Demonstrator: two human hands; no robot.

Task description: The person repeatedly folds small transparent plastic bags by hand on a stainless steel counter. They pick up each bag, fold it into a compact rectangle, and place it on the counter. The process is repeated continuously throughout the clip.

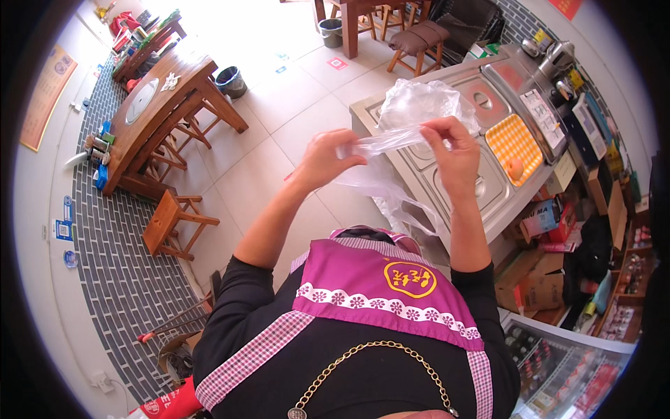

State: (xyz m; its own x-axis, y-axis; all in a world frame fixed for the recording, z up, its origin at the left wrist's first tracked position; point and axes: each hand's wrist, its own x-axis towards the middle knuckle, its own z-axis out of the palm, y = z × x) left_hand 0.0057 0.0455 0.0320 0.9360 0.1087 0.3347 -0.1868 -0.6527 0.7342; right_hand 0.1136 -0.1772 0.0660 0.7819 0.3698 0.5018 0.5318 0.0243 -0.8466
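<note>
A thin clear plastic bag (390,140) is stretched between both hands in front of the body. My left hand (335,156) grips its left end, with the thumb pointing right. My right hand (453,149) pinches the other end between thumb and fingers. Loose film hangs below the hands. Behind them, another crumpled clear plastic bag (419,102) lies on the steel counter (361,107); whether the two are joined cannot be told. To the right of my right hand is a yellow-and-white checked tray (510,137) with a round orange-pink item (514,168) on it.
Steel lids (489,186) cover pans in the counter. Cardboard boxes (539,283) and a glass-topped display case (565,361) stand at the right. A wooden table (172,78), a wooden stool (175,222) and a waste bin (231,83) are at the left, a cushioned stool (417,39) ahead.
</note>
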